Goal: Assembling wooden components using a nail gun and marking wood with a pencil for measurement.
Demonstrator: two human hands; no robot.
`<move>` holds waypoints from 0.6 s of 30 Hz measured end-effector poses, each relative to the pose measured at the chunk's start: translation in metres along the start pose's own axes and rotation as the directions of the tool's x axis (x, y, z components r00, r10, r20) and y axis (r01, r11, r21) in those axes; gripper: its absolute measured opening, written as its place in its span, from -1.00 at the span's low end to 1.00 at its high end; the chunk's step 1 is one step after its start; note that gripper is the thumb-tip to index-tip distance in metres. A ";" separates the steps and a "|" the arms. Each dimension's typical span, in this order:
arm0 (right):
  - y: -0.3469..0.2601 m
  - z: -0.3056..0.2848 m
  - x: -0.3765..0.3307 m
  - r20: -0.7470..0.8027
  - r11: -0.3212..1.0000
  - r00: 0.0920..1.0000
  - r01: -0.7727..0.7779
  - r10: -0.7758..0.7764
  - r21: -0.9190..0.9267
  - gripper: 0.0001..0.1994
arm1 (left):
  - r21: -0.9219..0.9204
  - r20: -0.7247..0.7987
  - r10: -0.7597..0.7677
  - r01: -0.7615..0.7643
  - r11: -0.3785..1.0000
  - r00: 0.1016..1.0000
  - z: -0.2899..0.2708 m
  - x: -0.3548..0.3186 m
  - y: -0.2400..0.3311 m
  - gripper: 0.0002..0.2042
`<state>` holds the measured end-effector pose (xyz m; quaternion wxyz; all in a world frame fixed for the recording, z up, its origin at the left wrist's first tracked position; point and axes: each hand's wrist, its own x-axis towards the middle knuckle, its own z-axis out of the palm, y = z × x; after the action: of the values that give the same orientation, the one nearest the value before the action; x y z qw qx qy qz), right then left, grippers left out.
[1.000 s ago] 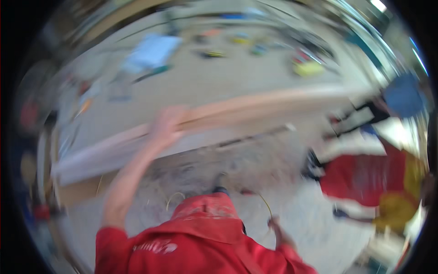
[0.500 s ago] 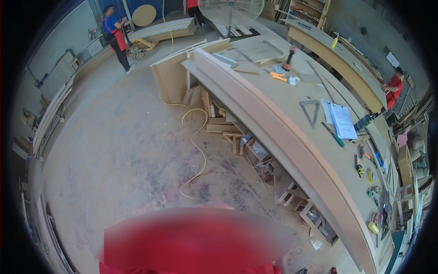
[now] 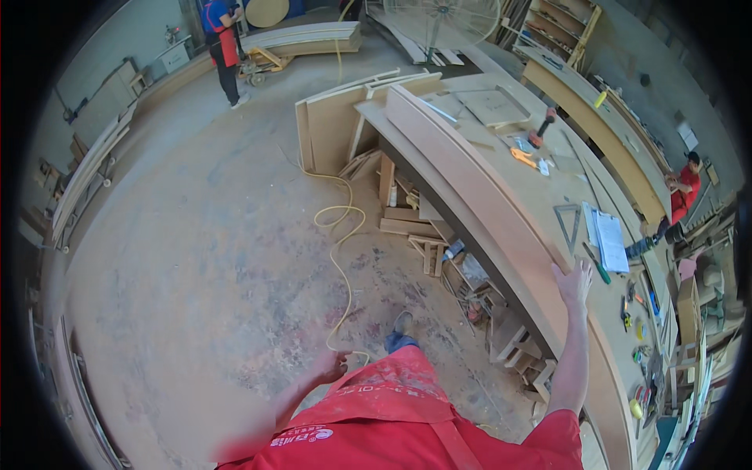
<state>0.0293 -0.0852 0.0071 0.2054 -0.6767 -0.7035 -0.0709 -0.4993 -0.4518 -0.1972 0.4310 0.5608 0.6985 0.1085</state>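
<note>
My right hand (image 3: 574, 283) rests on the upper edge of a long wooden board (image 3: 486, 188) with its thumb apart and fingers stretched out. This board stands on edge along the near side of a large workbench (image 3: 509, 153). Low in front of my red apron (image 3: 392, 392), my left hand (image 3: 335, 365) hangs with its fingers partly curled. A thin yellow hose (image 3: 345, 294) on the floor runs up close to that hand. Whether the fingers touch it, or hold anything, I cannot make out.
On the bench lie a clipboard with papers (image 3: 609, 241), a triangle square (image 3: 567, 225), a cordless drill (image 3: 542, 129) and several hand tools. Wood offcuts (image 3: 411, 223) fill the space beneath. One person (image 3: 223, 51) stands far left, another (image 3: 685, 188) works far right.
Both my hands have come into view, the right on the board's edge. My apron and one foot now show. The bench and floor have shifted rightward in the picture.
</note>
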 end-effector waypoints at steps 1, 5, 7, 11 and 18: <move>-0.002 -0.002 0.010 0.185 0.987 0.978 -0.114 0.091 0.113 -0.41 | -0.017 0.043 -0.008 0.008 1.000 0.999 -0.004 0.002 -0.005 -0.48; -0.017 -0.005 0.015 0.384 0.964 0.891 -0.267 0.241 0.014 -0.36 | 0.065 0.112 -0.075 0.068 0.996 0.991 -0.026 0.031 -0.014 -0.46; -0.023 -0.005 0.009 0.282 0.991 0.951 -0.135 0.128 0.006 -0.37 | 0.063 0.141 -0.071 0.063 0.996 0.987 -0.042 0.059 -0.008 -0.47; -0.034 -0.008 0.018 0.328 0.989 0.935 -0.146 0.137 0.003 -0.36 | 0.102 0.214 -0.030 0.009 0.995 0.976 -0.083 0.136 0.027 -0.50; -0.103 0.024 0.075 0.401 0.984 0.909 -0.158 0.112 0.084 -0.38 | 0.161 0.156 0.150 -0.175 0.971 0.976 -0.162 0.264 0.119 -0.58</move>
<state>-0.0760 -0.0146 0.0322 0.1024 -0.7113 -0.6847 0.1216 -0.5345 -0.1248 -0.1507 0.4188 0.6582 0.6242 0.0417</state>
